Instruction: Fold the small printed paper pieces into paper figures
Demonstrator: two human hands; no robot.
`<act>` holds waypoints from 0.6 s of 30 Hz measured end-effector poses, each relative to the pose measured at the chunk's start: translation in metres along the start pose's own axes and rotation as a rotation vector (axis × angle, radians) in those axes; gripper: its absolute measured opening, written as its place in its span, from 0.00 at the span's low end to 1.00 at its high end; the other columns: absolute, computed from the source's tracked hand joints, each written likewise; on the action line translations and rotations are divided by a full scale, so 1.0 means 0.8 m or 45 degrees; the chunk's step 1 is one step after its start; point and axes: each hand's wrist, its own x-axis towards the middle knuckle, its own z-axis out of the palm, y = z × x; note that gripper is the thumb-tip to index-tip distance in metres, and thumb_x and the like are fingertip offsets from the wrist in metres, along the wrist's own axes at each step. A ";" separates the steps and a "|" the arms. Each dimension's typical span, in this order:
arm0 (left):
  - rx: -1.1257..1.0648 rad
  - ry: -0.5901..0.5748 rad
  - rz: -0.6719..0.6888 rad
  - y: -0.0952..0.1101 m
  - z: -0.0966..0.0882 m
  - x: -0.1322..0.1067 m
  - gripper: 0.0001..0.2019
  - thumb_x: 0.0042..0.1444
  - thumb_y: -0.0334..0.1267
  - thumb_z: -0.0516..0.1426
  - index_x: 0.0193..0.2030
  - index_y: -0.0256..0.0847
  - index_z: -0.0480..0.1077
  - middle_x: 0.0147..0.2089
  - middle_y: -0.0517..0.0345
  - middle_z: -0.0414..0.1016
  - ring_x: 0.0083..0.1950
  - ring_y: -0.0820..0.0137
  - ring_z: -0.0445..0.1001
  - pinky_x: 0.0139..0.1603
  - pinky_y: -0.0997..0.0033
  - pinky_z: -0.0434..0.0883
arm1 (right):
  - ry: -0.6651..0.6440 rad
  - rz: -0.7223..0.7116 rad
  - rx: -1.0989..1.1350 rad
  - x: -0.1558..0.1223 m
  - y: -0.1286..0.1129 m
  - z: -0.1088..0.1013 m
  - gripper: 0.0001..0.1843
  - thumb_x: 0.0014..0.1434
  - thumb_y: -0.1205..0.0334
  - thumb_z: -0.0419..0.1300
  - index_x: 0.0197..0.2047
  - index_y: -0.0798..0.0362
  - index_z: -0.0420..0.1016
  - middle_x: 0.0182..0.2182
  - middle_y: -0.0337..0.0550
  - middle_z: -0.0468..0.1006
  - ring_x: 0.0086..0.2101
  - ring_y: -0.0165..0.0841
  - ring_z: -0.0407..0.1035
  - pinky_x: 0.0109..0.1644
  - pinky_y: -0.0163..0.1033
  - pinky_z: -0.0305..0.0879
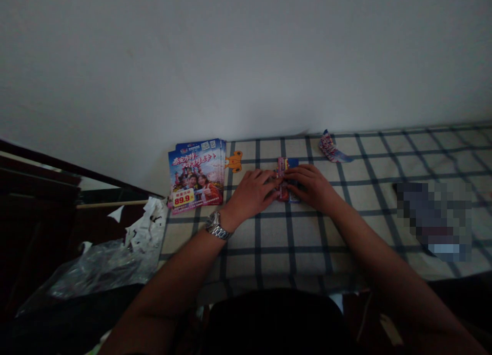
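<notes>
Pressing on a small folded leaflet (283, 193), both hands worked nearer the far edge of the table (234, 257).
Fingers of the left hand (258, 188) and right hand (314, 186) rested on it; whether they pinched it could not be told. Uneven pressure might have skewed its crease. Near the table's left edge, a sideways sweep could have scattered the leaflet stack (198, 180); a pleated scrap (329, 147) lay by the far edge.
</notes>
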 end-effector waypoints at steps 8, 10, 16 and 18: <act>-0.224 0.113 0.042 -0.007 0.004 -0.002 0.14 0.74 0.39 0.54 0.59 0.39 0.75 0.60 0.48 0.75 0.59 0.62 0.74 0.63 0.56 0.73 | -0.015 -0.017 -0.004 -0.001 0.005 0.001 0.13 0.70 0.57 0.63 0.54 0.47 0.82 0.53 0.48 0.83 0.55 0.47 0.73 0.60 0.57 0.70; -0.194 0.095 0.047 -0.009 0.004 -0.003 0.13 0.74 0.40 0.54 0.58 0.40 0.76 0.60 0.48 0.75 0.59 0.61 0.74 0.63 0.53 0.73 | -0.016 -0.016 -0.020 -0.002 0.005 0.002 0.13 0.70 0.57 0.63 0.55 0.47 0.82 0.54 0.49 0.82 0.55 0.47 0.73 0.60 0.57 0.71; -0.151 0.053 0.046 -0.012 0.003 -0.005 0.14 0.74 0.40 0.54 0.60 0.43 0.75 0.60 0.50 0.76 0.60 0.60 0.74 0.63 0.51 0.73 | -0.033 0.000 -0.041 -0.004 0.005 0.004 0.14 0.69 0.58 0.64 0.55 0.44 0.83 0.56 0.49 0.81 0.54 0.47 0.73 0.60 0.59 0.71; -0.153 0.042 0.047 -0.011 0.002 -0.004 0.14 0.74 0.40 0.54 0.61 0.42 0.75 0.61 0.49 0.76 0.60 0.60 0.74 0.64 0.51 0.72 | -0.029 -0.003 -0.056 -0.004 0.005 0.004 0.13 0.69 0.58 0.63 0.55 0.44 0.83 0.56 0.49 0.81 0.54 0.47 0.73 0.59 0.58 0.71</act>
